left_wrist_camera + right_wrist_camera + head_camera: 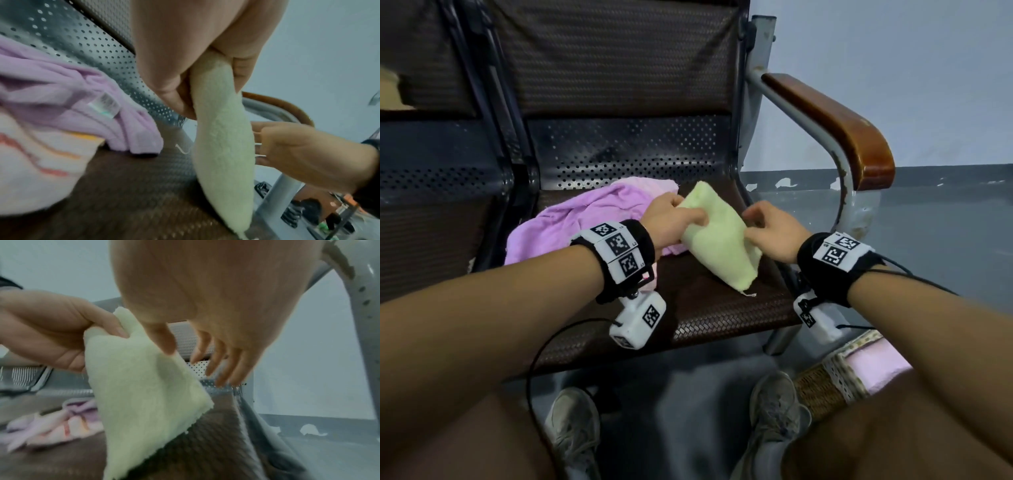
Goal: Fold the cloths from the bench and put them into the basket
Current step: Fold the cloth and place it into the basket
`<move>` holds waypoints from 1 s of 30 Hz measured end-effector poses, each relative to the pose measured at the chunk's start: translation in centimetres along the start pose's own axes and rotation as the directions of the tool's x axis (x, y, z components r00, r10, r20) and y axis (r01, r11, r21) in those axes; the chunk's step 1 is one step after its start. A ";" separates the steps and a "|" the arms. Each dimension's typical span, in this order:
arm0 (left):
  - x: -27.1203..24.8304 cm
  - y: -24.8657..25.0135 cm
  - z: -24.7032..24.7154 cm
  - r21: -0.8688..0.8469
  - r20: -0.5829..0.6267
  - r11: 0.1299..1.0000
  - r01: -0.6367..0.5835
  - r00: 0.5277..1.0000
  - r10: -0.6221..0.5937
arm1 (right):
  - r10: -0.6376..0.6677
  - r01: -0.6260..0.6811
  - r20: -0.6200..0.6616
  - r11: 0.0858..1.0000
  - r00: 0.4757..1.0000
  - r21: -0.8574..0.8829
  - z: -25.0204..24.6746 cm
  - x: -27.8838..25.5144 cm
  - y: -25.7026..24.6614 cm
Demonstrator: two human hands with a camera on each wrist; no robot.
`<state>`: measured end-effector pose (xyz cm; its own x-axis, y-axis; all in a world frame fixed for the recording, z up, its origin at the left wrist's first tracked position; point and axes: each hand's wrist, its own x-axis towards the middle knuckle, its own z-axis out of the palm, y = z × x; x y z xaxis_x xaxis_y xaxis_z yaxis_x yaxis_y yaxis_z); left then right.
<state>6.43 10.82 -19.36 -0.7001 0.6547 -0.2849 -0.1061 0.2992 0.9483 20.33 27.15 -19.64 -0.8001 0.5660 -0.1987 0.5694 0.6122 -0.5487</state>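
A folded pale yellow-green cloth [719, 246] hangs just above the brown woven bench seat [705, 308], its lower corner close to the seat. My left hand [688, 214] pinches its upper left edge between thumb and fingers [170, 97]. My right hand [751, 222] is at the cloth's right edge with straight, spread fingers [216, 369]; its thumb lies against the cloth [139, 394]. A crumpled purple cloth [585, 219] lies on the seat to the left. A white cloth with orange stripes [41, 170] lies beside it. The woven basket [822, 387] stands on the floor at lower right.
A pink cloth [873, 363] lies inside the basket. The bench's wooden armrest [842, 126] on a grey metal frame curves down on the right of the seat. My feet in pale shoes [774, 411] stand on the floor in front of the bench.
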 end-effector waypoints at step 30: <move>-7.3 -5.4 28.1 0.173 0.680 0.985 0.009 0.722 -0.127 | 0.614 -0.315 0.007 0.396 0.790 0.862 -9.7 -19.7 25.1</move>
<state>31.96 23.98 -26.33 -0.0120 0.9070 -0.4210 0.0115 0.4211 0.9069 52.26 36.71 -21.63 -0.2837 0.8188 -0.4990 0.3148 -0.4120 -0.8550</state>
